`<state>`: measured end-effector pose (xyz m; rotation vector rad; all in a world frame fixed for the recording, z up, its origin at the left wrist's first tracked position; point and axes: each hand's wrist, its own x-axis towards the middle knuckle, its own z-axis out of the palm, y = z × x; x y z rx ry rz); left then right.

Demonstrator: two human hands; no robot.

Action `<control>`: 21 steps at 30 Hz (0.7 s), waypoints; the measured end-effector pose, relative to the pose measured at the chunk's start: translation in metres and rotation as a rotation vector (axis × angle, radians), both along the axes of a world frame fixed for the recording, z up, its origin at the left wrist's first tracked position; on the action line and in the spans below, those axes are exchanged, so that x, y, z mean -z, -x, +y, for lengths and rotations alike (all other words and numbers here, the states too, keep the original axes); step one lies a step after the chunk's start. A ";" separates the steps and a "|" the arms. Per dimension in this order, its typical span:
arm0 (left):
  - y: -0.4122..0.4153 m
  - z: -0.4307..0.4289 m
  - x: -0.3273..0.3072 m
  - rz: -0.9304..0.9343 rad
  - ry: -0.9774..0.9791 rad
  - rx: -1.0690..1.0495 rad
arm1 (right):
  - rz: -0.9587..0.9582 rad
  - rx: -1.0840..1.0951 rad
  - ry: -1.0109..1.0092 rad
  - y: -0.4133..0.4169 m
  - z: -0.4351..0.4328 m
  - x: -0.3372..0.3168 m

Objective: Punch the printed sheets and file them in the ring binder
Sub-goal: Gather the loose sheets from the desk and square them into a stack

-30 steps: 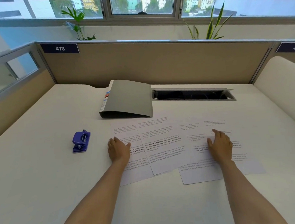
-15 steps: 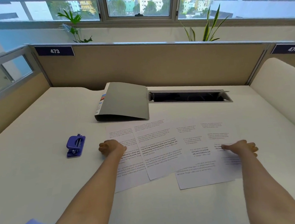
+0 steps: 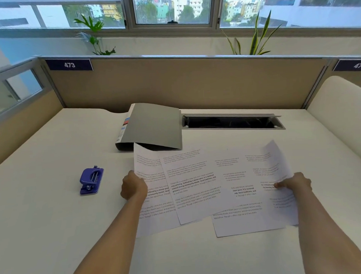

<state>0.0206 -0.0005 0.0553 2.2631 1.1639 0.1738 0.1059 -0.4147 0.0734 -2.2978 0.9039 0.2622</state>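
Several printed sheets [image 3: 198,183] lie fanned and overlapping across the middle of the white desk. My left hand [image 3: 133,185] grips the left edge of the leftmost sheet, which curls up off the desk. My right hand [image 3: 295,183] pinches the right edge of the rightmost sheet [image 3: 278,165], whose far corner is lifted. A grey ring binder [image 3: 154,125] lies closed just beyond the sheets, its spine to the left. A blue hole punch [image 3: 92,180] sits on the desk left of my left hand.
An open cable slot [image 3: 230,122] runs along the back of the desk [image 3: 54,214], right of the binder. Beige partition panels [image 3: 183,83] wall the desk at back and both sides. Plants stand behind the rear panel under the window.
Both hands went from resting flat on the sheets to gripping the outer edges of the spread. The leftmost and rightmost sheets now lift off the desk.
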 end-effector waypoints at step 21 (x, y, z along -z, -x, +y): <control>0.017 0.041 -0.136 -0.497 -0.033 0.110 | -0.954 -0.238 0.501 0.052 0.073 -0.191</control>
